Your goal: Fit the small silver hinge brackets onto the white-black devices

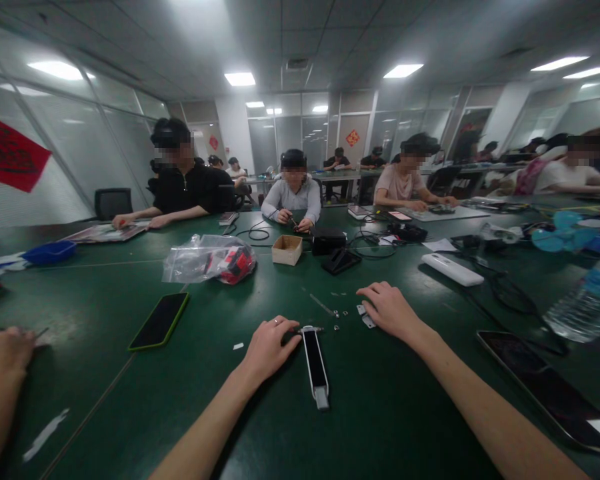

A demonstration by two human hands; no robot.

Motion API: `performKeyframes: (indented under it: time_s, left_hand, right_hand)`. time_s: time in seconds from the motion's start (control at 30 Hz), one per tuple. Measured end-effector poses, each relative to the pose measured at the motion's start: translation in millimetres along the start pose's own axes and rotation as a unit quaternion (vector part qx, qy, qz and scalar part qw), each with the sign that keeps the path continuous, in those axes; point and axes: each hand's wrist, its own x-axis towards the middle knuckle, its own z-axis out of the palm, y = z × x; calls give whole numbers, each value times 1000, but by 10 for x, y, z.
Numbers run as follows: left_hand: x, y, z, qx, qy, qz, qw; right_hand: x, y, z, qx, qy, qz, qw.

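Note:
My left hand [270,345] rests on the green table [380,413] with its fingers curled against the upper end of a long black-and-white device [315,363] lying lengthwise in front of me. My right hand [387,308] lies palm down a little further right, its fingertips on small flat metal pieces [366,316]. Tiny screws and a thin metal strip [327,307] lie scattered between the two hands.
A phone in a green case [160,320] lies to the left, a clear bag with red parts [210,261] and a small cardboard box [287,249] beyond. A water bottle [587,299], a dark tablet [550,393], a white remote-like device [453,269] and cables sit right. Several people sit around; another person's hand [0,353] at left.

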Motion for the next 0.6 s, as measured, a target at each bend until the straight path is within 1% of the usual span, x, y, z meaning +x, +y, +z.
performKeyframes:
  time_s: [0.07, 0.13, 0.3, 0.4, 0.6]
  left_hand:
    - [-3, 2, -4, -1, 1, 0, 1000]
    - [-5, 5, -8, -2, 0, -1, 1000]
    - [-2, 11, -12, -2, 1, -5, 1000]
    - [1, 15, -14, -4, -1, -7, 1000]
    - [2, 12, -12, 2, 6, -1, 1000]
  right_hand:
    - [-7, 82, -26, -2, -22, 22, 1000]
    - [-16, 143, -47, 13, -55, 29, 998]
    - [-37, 170, -55, 70, -112, 4, 991]
    - [-37, 153, -22, 79, -123, 1, 989]
    - [-28, 175, 9, 76, -120, -6, 990]
